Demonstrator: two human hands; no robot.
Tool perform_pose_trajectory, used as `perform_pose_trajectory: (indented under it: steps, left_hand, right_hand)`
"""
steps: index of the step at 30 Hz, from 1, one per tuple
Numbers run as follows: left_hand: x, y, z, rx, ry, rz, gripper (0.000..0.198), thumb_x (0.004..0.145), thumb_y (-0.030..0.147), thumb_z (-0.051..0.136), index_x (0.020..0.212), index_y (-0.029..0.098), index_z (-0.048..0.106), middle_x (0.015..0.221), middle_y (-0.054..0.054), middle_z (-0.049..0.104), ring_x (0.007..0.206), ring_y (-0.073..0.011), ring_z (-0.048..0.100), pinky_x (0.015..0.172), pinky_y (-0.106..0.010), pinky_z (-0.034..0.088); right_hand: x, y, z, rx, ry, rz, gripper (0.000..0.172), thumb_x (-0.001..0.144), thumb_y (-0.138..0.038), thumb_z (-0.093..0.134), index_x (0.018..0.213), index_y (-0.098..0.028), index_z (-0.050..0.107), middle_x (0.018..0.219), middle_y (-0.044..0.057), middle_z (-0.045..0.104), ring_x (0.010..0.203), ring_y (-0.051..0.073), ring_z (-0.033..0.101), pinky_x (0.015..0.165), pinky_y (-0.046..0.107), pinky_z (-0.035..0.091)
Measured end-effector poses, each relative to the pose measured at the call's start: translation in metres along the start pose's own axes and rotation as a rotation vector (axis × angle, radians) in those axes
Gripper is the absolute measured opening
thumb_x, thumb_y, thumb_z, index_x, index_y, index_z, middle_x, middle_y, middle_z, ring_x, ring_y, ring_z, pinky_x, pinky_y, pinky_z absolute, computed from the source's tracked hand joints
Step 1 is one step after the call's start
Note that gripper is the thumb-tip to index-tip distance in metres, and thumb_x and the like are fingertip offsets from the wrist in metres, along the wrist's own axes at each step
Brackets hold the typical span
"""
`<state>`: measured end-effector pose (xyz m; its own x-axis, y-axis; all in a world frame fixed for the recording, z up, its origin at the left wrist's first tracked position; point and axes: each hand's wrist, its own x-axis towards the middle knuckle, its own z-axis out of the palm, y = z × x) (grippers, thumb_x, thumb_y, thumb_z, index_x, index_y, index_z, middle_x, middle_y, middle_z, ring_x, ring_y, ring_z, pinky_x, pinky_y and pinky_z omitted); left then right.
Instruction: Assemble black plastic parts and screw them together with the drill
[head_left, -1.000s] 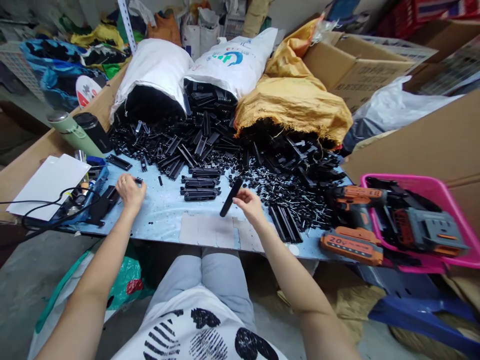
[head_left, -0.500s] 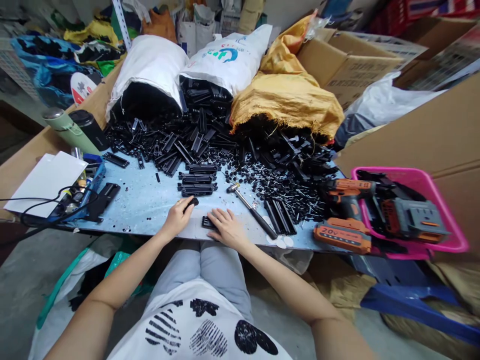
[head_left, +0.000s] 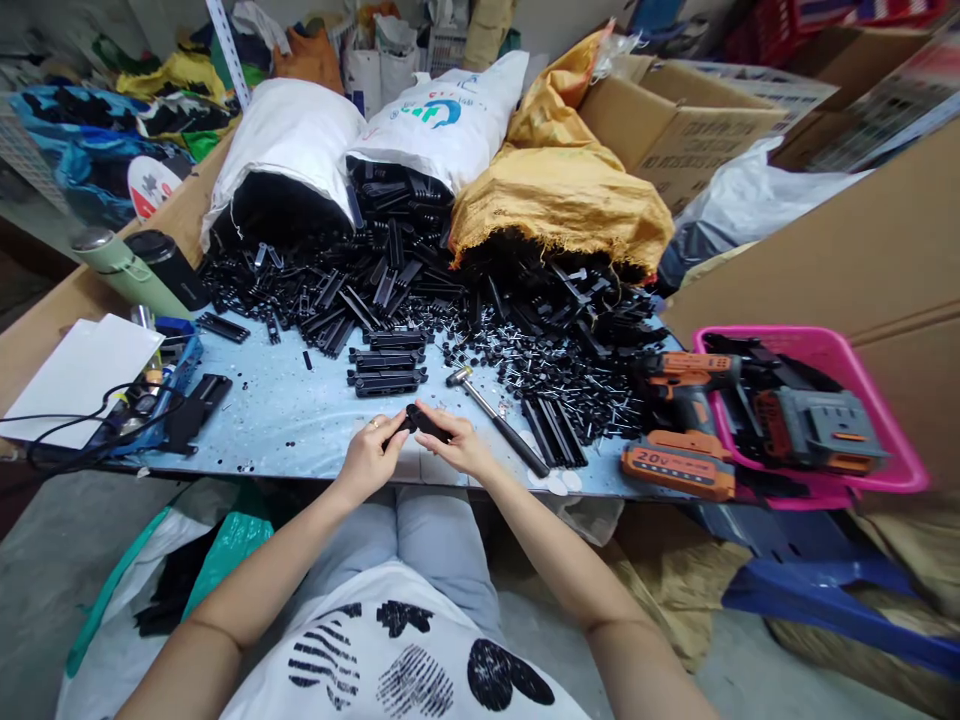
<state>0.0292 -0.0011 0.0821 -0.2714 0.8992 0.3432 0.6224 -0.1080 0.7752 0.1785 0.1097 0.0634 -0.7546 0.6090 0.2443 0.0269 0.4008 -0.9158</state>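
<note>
Close to the table's front edge, my left hand (head_left: 373,452) and my right hand (head_left: 453,440) meet with their fingers closed. A small black plastic part (head_left: 410,415) is pinched in the left, its shape mostly covered by fingers. In the right is a flat black plastic piece (head_left: 433,422), and the two parts touch or nearly touch. Just beyond them lie stacked black plastic strips (head_left: 387,372) in short rows. To the right rests a hammer (head_left: 501,425) with a black handle, beside several long black strips (head_left: 555,433).
Loose black parts (head_left: 337,300) and metal pins (head_left: 540,375) are heaped across the back, spilling from white sacks (head_left: 289,140) and a yellow sack (head_left: 562,200). An orange cordless drill (head_left: 686,450) and a pink basket (head_left: 911,450) stand right. A blue tray (head_left: 191,350) sits left.
My right hand has lifted the black piece off the table, where it lay flat under the fingers. My left hand has moved right, bringing its small part against or close to that piece.
</note>
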Motion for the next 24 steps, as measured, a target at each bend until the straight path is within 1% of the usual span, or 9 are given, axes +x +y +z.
perform_pose_trajectory:
  steps: [2, 5, 6, 11, 14, 17, 19, 22, 24]
  left_hand:
    - [0.0, 0.003, 0.002, 0.022, 0.069, 0.031, 0.034, 0.091, 0.025, 0.046, 0.122, 0.017, 0.058, 0.099, -0.011, 0.065, 0.093, -0.0191, 0.062, 0.084, -0.033, 0.05]
    - [0.001, 0.006, 0.005, 0.035, 0.148, 0.072, 0.035, 0.092, 0.025, 0.043, 0.124, 0.017, 0.056, 0.098, -0.011, 0.063, 0.089, -0.0174, 0.061, 0.081, -0.031, 0.051]
    - [0.002, 0.006, 0.004, 0.036, 0.133, 0.096, 0.035, 0.092, 0.025, 0.043, 0.124, 0.017, 0.056, 0.097, -0.01, 0.063, 0.088, -0.0169, 0.061, 0.081, -0.03, 0.051]
    - [0.011, -0.003, -0.009, 0.109, -0.041, 0.202, 0.035, 0.092, 0.028, 0.043, 0.123, 0.018, 0.056, 0.095, -0.009, 0.062, 0.088, -0.0165, 0.062, 0.08, -0.03, 0.053]
    - [0.016, -0.007, -0.015, 0.136, -0.033, 0.213, 0.035, 0.092, 0.029, 0.043, 0.123, 0.018, 0.056, 0.095, -0.009, 0.062, 0.087, -0.0166, 0.062, 0.079, -0.03, 0.053]
    - [0.019, -0.004, -0.013, 0.123, -0.037, 0.256, 0.035, 0.092, 0.028, 0.044, 0.122, 0.017, 0.057, 0.093, -0.009, 0.063, 0.086, -0.0169, 0.062, 0.077, -0.029, 0.053]
    - [0.019, 0.003, -0.006, 0.097, 0.047, 0.247, 0.035, 0.092, 0.027, 0.044, 0.124, 0.018, 0.056, 0.096, -0.01, 0.063, 0.089, -0.0169, 0.061, 0.079, -0.03, 0.053]
    - [0.017, 0.016, 0.007, 0.072, 0.335, 0.166, 0.037, 0.094, 0.026, 0.04, 0.127, 0.018, 0.053, 0.1, -0.011, 0.063, 0.09, -0.0165, 0.06, 0.081, -0.031, 0.052]
    - [0.018, 0.021, 0.012, 0.062, 0.425, 0.157, 0.036, 0.094, 0.025, 0.038, 0.126, 0.018, 0.054, 0.099, -0.011, 0.063, 0.089, -0.0162, 0.06, 0.079, -0.031, 0.052]
  right_hand:
    - [0.0, 0.0, -0.002, -0.046, 0.015, -0.039, 0.052, 0.082, -0.039, 0.062, 0.131, -0.027, 0.051, 0.106, 0.006, 0.063, 0.09, 0.017, 0.061, 0.08, 0.032, 0.052]
    - [0.0, -0.002, 0.0, -0.048, 0.07, -0.048, 0.054, 0.087, -0.038, 0.055, 0.138, -0.026, 0.042, 0.1, 0.005, 0.062, 0.071, 0.012, 0.061, 0.07, 0.029, 0.054]
    - [0.0, -0.003, 0.0, -0.066, 0.072, -0.065, 0.054, 0.088, -0.038, 0.054, 0.139, -0.026, 0.042, 0.101, 0.005, 0.063, 0.071, 0.013, 0.061, 0.071, 0.029, 0.053]
    - [0.004, -0.009, -0.015, -0.23, -0.036, -0.183, 0.052, 0.086, -0.038, 0.056, 0.136, -0.024, 0.046, 0.108, 0.008, 0.065, 0.098, 0.021, 0.06, 0.091, 0.037, 0.047]
    - [0.007, -0.01, -0.021, -0.263, -0.036, -0.203, 0.054, 0.087, -0.038, 0.055, 0.138, -0.024, 0.044, 0.104, 0.008, 0.065, 0.097, 0.021, 0.06, 0.091, 0.038, 0.047]
    - [0.007, -0.011, -0.016, -0.249, -0.041, -0.226, 0.054, 0.087, -0.038, 0.056, 0.137, -0.025, 0.044, 0.103, 0.008, 0.064, 0.094, 0.02, 0.061, 0.089, 0.037, 0.048]
    - [0.006, -0.014, -0.006, -0.209, 0.019, -0.197, 0.053, 0.088, -0.039, 0.054, 0.138, -0.025, 0.044, 0.102, 0.007, 0.063, 0.09, 0.019, 0.061, 0.085, 0.036, 0.049]
    - [0.006, -0.021, 0.016, -0.125, 0.191, -0.106, 0.052, 0.091, -0.043, 0.047, 0.139, -0.026, 0.041, 0.096, 0.007, 0.062, 0.076, 0.017, 0.059, 0.076, 0.033, 0.051]
    - [0.006, -0.024, 0.028, -0.085, 0.255, -0.076, 0.053, 0.09, -0.045, 0.045, 0.14, -0.026, 0.04, 0.094, 0.007, 0.061, 0.069, 0.016, 0.057, 0.071, 0.032, 0.052]
